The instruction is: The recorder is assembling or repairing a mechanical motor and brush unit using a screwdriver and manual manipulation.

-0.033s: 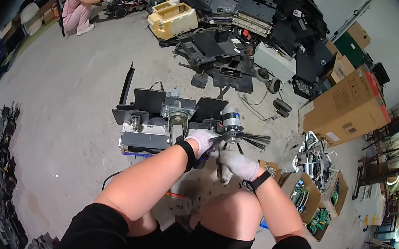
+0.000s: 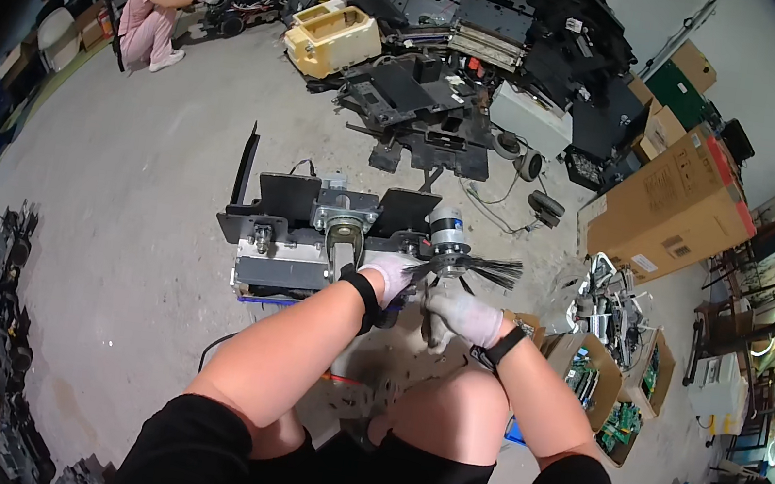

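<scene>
A dark metal machine chassis [image 2: 280, 274] sits on the floor before me, with upright black plates and a caster wheel [image 2: 345, 235] in a metal fork. At its right end stands a silver cylindrical motor [image 2: 449, 231] with a black bristle brush [image 2: 493, 273] under it. My left hand [image 2: 389, 276], in a pale glove, reaches to the chassis just left of the brush; its fingers are hidden. Below the brush, my gloved right hand [image 2: 462, 316] is closed, fingers curled around something dark that I cannot make out.
A heap of black panels and scrap parts [image 2: 407, 93] lies ahead, beside a yellow tub [image 2: 333, 39]. To the right stand a large cardboard box [image 2: 671, 206] and cartons of green circuit boards [image 2: 620, 424]. More dark parts [image 2: 5, 319] line the left. A person in pink [image 2: 150, 20] squats at far left.
The view has shifted very slightly. My right hand has moved a touch below the brush; the left hand and the chassis look the same.
</scene>
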Demonstrator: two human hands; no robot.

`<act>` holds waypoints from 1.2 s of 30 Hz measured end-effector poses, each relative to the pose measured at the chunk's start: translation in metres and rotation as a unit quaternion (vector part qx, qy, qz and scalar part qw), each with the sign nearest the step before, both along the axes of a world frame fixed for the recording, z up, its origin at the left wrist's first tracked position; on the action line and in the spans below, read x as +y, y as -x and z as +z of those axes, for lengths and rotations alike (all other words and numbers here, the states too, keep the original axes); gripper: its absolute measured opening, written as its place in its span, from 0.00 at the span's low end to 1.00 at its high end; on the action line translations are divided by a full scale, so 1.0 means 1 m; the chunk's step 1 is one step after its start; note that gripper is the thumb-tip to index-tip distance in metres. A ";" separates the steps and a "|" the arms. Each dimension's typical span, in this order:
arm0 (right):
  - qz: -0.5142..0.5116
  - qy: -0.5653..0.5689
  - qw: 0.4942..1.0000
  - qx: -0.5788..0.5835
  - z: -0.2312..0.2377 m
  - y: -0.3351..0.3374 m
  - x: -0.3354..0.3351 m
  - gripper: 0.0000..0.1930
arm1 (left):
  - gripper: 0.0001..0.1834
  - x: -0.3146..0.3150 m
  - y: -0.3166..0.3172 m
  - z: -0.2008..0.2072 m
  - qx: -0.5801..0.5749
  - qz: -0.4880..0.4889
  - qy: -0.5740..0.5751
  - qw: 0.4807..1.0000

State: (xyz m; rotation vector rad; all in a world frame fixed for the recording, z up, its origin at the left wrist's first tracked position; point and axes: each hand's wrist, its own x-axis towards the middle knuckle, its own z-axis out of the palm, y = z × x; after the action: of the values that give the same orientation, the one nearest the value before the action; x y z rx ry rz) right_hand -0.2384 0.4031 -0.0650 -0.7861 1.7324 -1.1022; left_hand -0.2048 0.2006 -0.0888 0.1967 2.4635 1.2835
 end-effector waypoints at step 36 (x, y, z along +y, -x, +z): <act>-0.374 0.061 0.905 -0.194 -0.032 -0.040 -0.006 0.10 | 0.12 0.015 0.025 -0.046 -0.123 0.243 -0.415 0.868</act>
State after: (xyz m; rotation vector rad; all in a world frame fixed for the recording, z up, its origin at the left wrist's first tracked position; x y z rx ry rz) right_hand -0.1985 0.3966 -0.0973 0.0873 1.6465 -1.7490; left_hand -0.2300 0.2155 -0.1353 -0.3883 1.6429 2.3543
